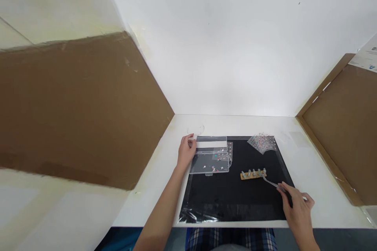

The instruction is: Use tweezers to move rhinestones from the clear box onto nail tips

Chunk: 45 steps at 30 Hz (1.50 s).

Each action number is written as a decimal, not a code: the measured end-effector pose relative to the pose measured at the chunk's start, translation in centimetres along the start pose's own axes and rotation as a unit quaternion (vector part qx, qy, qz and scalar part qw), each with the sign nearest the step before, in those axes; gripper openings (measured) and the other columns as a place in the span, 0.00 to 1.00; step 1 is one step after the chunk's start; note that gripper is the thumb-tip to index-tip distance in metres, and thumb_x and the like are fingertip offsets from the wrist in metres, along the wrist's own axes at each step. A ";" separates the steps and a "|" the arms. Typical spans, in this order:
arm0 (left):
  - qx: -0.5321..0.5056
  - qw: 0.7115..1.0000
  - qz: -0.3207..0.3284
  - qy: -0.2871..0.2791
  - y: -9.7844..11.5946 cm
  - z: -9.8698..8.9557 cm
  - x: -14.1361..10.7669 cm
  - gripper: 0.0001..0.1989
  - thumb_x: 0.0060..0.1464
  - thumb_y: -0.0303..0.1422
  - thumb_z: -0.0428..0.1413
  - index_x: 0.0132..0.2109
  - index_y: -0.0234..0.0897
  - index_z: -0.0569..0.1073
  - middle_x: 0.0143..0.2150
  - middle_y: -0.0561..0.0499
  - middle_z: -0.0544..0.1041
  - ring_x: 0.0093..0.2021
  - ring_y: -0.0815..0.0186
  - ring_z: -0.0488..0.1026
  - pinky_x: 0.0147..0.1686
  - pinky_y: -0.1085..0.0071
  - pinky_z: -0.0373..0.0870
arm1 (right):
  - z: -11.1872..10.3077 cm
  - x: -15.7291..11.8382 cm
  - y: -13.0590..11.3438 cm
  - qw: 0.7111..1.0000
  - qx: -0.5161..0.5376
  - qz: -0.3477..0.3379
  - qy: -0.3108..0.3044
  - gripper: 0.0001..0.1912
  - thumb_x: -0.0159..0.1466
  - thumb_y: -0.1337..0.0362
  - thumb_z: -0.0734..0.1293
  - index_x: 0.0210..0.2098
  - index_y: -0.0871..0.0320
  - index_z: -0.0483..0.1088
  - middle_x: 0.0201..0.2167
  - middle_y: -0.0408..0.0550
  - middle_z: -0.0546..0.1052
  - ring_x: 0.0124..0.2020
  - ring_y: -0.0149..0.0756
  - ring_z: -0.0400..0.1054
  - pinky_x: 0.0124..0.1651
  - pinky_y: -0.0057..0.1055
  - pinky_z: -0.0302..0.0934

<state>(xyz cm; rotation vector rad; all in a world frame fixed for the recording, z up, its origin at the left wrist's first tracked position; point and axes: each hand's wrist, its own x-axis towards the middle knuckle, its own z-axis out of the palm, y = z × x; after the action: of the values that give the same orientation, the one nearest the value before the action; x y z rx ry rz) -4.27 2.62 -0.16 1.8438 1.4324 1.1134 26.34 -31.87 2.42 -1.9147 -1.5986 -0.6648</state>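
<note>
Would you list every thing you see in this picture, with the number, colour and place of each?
white table: 1, white, under the mat
black mat: 1, black, on the table
clear plastic box: 1, transparent with small sparkly pieces, left part of the mat
sheets of small decorations: count unclear, silvery pink, far corner of the mat
wooden strip with pegs: 1, tan and silver, right part of the mat
tweezers: 1, silver, in the right hand
cardboard panels: 2, brown, left and right sides
white wall: 1, white, behind the table
left hand: 1, on the box's left edge
right hand: 1, at the mat's right edge
</note>
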 end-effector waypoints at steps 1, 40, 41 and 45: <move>0.000 1.000 0.000 -0.001 0.0 0.0 0.0 0.16 0.64 0.39 0.51 0.54 0.40 0.73 0.53 0.42 0.78 0.45 0.56 0.80 0.48 0.57 0.78 | 0.0 0.0 0.0 1.000 0.000 0.000 0.002 0.13 0.78 0.56 0.59 0.54 0.54 0.71 0.40 0.50 0.86 0.37 0.42 0.81 0.45 0.39 0.54; 0.008 1.000 0.005 0.018 4.3 -1.8 -2.3 0.15 0.65 0.36 0.51 0.55 0.39 0.73 0.56 0.39 0.76 0.60 0.48 0.72 0.63 0.46 0.69 | 0.3 -1.2 0.4 0.996 0.025 0.082 0.017 0.15 0.75 0.54 0.61 0.51 0.55 0.74 0.40 0.58 0.83 0.39 0.48 0.78 0.44 0.43 0.62; 0.005 1.000 0.010 0.024 5.3 -2.0 -3.9 0.15 0.65 0.37 0.52 0.55 0.40 0.74 0.57 0.38 0.76 0.64 0.46 0.69 0.67 0.44 0.64 | 0.2 -1.2 0.2 0.994 0.015 0.105 0.023 0.17 0.75 0.52 0.61 0.51 0.55 0.74 0.40 0.59 0.83 0.39 0.50 0.78 0.45 0.45 0.62; -0.146 0.980 -0.063 -0.115 9.0 -1.7 -13.2 0.20 0.65 0.48 0.56 0.59 0.46 0.75 0.55 0.41 0.79 0.55 0.50 0.75 0.59 0.50 0.73 | -0.2 -1.0 0.6 0.965 0.011 0.257 0.045 0.21 0.74 0.50 0.60 0.54 0.56 0.74 0.41 0.61 0.82 0.36 0.51 0.76 0.39 0.44 0.64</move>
<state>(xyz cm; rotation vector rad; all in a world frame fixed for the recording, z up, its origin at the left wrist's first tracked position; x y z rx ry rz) -2.34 -12.65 4.43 1.5931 1.1671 0.9556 26.72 -32.83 1.84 -2.1257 -0.9820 -0.4975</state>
